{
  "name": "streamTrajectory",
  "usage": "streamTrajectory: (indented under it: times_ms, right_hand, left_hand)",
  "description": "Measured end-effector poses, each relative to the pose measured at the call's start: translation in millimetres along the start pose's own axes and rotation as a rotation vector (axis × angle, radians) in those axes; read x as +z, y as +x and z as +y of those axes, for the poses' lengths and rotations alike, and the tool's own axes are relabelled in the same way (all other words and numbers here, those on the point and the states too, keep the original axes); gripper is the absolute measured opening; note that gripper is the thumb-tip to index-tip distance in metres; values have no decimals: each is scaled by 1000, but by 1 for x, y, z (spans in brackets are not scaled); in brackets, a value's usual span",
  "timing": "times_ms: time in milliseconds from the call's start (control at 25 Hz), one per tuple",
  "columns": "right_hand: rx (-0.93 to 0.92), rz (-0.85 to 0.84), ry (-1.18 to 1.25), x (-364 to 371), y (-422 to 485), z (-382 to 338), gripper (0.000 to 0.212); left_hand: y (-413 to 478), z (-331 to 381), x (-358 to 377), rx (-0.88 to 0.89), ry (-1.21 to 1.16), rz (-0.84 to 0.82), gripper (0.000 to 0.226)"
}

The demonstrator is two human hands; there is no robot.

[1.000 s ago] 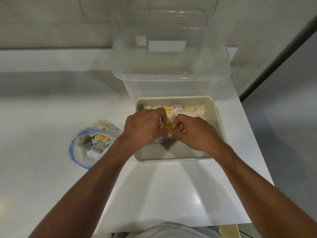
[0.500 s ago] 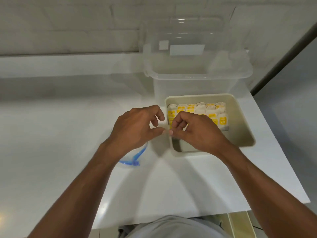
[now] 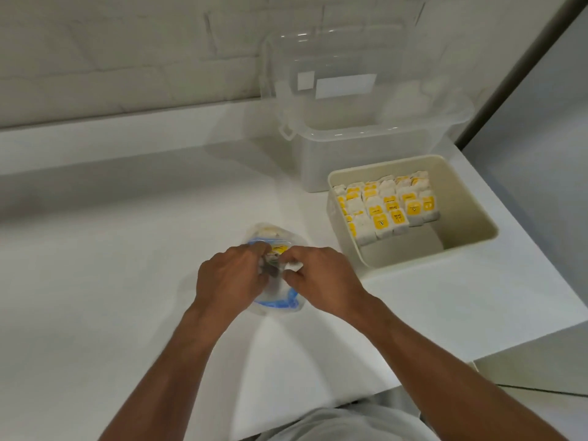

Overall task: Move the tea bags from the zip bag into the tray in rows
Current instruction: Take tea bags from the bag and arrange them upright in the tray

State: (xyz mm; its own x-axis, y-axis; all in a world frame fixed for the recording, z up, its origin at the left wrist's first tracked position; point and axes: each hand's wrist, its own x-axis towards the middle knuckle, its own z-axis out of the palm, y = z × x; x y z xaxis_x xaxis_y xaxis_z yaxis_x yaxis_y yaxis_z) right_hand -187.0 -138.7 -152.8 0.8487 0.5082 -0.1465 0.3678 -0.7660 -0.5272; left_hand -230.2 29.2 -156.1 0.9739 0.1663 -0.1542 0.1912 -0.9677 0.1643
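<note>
Left hand (image 3: 229,278) gripped rim of clear blue-zippered plastic bag (image 3: 277,305); right hand (image 3: 321,281) pinched white paper tea bag (image 3: 293,266) at its mouth.

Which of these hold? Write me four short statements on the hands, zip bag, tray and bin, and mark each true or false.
1. The left hand and the right hand are both at the zip bag. True.
2. The tray stands left of the zip bag. False: it stands to its right.
3. Tea bags stand in rows in the tray's far part; its near part is bare. True.
4. The clear bin stands nearer the person than the tray. False: it stands behind the tray, toward the wall.
</note>
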Motion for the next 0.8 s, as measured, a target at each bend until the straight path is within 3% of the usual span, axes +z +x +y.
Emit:
streamTrajectory:
  times_ms: [120,280,800]
  right_hand:
    - [15,48,-119,11,8,6,50]
    - [1,73,-163,12,29,12,54]
    - [29,246,-297,25,70,14,24]
  left_hand:
    - [9,-1,13,-1,-13,49,41]
    - [27,4,17,-50,-37,78,38]
    - [42,7,19,-150,-174,146,27]
